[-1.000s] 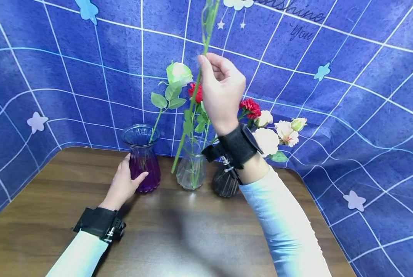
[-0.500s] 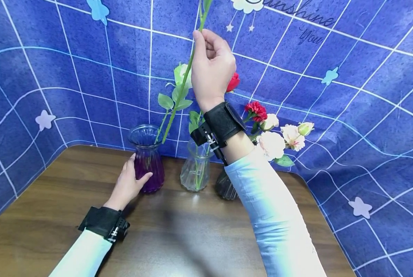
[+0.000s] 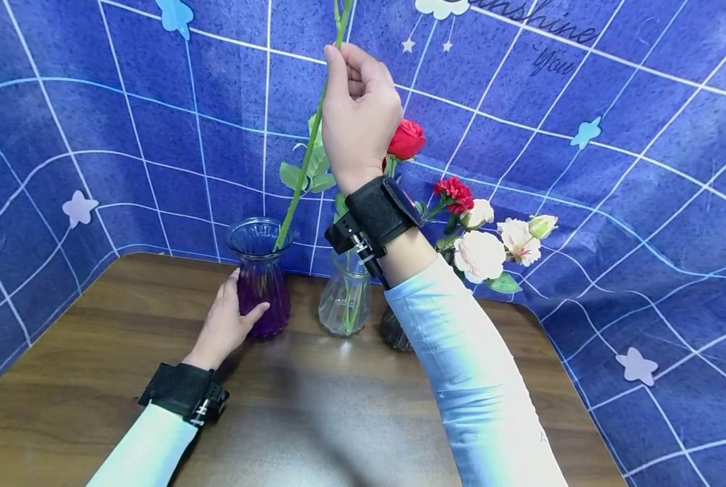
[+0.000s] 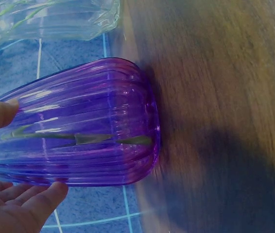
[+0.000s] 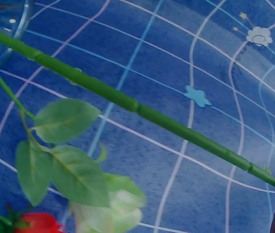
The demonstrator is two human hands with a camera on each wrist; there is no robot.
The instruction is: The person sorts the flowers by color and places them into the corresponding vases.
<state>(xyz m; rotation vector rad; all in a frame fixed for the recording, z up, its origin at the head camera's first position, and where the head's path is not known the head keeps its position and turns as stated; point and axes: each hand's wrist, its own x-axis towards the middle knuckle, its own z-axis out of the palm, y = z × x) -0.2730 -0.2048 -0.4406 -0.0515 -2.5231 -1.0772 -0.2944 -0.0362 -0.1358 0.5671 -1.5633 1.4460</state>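
My left hand [image 3: 219, 321] holds the purple glass vase [image 3: 275, 301] low on its body, thumb on one side and fingers on the other. The vase stands upright on the table. High above it, my right hand [image 3: 365, 115] pinches a long green flower stem [image 3: 304, 166] between thumb and fingers. The stem slants down to the left, its lower end at the vase mouth; its top runs out of the head view. A pale green-white rose [image 5: 123, 206] with leaves [image 5: 79, 170] stands in the same vase, largely covered by my right hand in the head view.
Right of the purple vase stands a clear glass vase [image 3: 344, 308] with stems inside. A dark ribbed vase [image 3: 393, 331] is partly behind my right forearm. A red rose [image 3: 407, 140], a red carnation [image 3: 455, 194] and pale pink flowers [image 3: 480, 256] rise there. A blue patterned cloth [image 3: 216, 149] backs the wooden table [image 3: 125, 318].
My right hand has moved left and up with the stem, bringing its lower end from in front of the clear vase to the purple vase's mouth. My left hand keeps its hold.
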